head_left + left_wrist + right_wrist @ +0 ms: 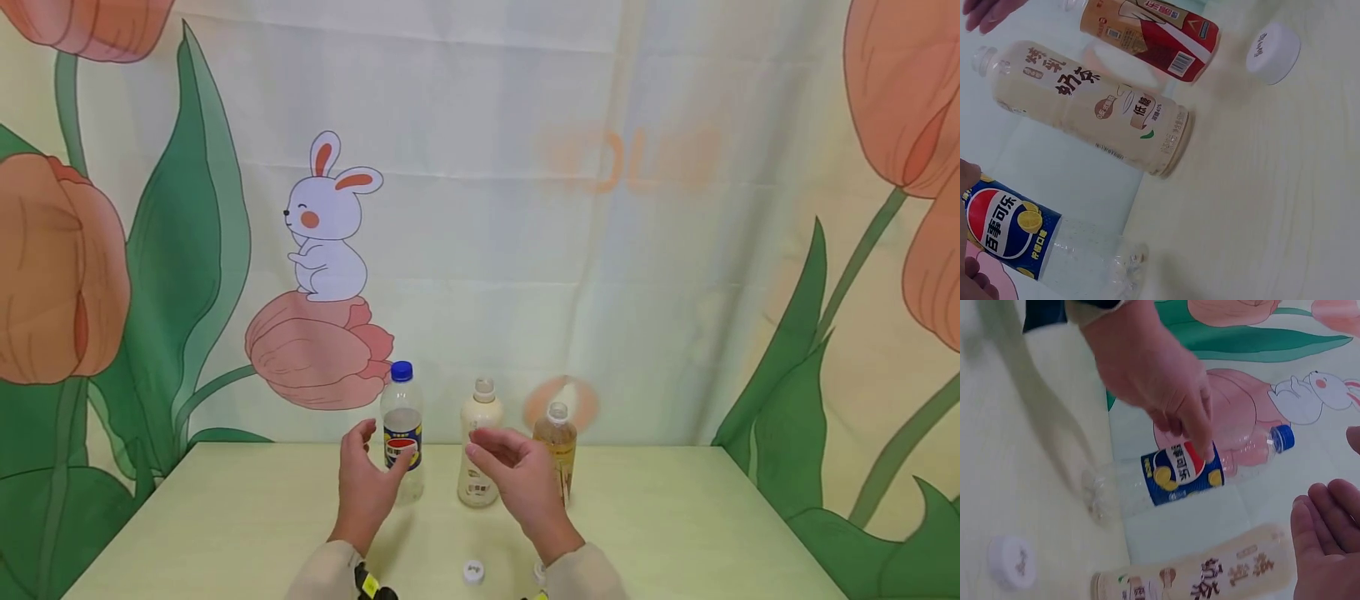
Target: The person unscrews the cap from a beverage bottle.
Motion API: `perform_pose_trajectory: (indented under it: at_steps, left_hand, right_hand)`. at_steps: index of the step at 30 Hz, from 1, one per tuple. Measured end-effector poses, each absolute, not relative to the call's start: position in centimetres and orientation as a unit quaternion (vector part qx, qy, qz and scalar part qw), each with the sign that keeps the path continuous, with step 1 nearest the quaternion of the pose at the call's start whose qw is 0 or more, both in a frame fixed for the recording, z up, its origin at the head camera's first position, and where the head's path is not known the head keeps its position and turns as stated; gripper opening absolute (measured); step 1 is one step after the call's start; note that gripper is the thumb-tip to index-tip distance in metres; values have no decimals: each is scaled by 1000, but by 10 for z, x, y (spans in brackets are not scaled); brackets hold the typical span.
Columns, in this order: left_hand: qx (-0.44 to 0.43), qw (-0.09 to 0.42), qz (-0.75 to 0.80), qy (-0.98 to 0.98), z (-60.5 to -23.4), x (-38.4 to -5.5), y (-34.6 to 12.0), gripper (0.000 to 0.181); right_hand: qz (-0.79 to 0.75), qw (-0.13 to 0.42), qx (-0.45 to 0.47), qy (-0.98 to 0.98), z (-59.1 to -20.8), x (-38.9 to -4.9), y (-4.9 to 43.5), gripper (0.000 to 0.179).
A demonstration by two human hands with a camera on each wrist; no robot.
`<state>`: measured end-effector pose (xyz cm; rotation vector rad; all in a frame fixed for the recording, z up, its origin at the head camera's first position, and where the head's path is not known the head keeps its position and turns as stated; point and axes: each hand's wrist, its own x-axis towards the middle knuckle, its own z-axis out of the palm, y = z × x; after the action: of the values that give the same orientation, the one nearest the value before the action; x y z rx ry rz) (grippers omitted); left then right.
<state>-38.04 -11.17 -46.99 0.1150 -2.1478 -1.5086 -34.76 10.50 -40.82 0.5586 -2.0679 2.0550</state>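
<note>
A clear cola bottle (402,417) with a blue cap and blue label stands upright at the left. My left hand (367,487) is beside it, thumb and fingers spread apart; the thumb overlaps the label, and contact is unclear. Between my hands stands a cream milk tea bottle (1088,103) with no cap on its neck. My right hand (527,487), fingers loosely bent and holding nothing, is in front of the gap between that bottle and an uncapped brown-and-red labelled bottle (1154,34) at the right.
One white cap (473,572) lies on the pale table (660,517) near its front. A second white cap (539,572) is partly hidden by the right sleeve. Behind the bottles hangs a curtain (480,208) printed with tulips and a rabbit.
</note>
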Motion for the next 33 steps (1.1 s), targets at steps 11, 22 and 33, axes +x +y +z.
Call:
perform_pose_trajectory:
  at_steps: [11, 22, 33]
  left_hand:
    - [43, 195, -569, -798, -475, -403, -114, 87]
    - [44, 182, -565, -804, -484, -408, -124, 76]
    - [26, 186, -550, -814, -497, -417, -126, 78]
  right_hand:
    - [693, 124, 175, -688, -393, -354, 67, 31]
    - [668, 167, 175, -704, -375, -373, 27, 35]
    - [640, 199, 137, -729, -363, -400, -17, 49]
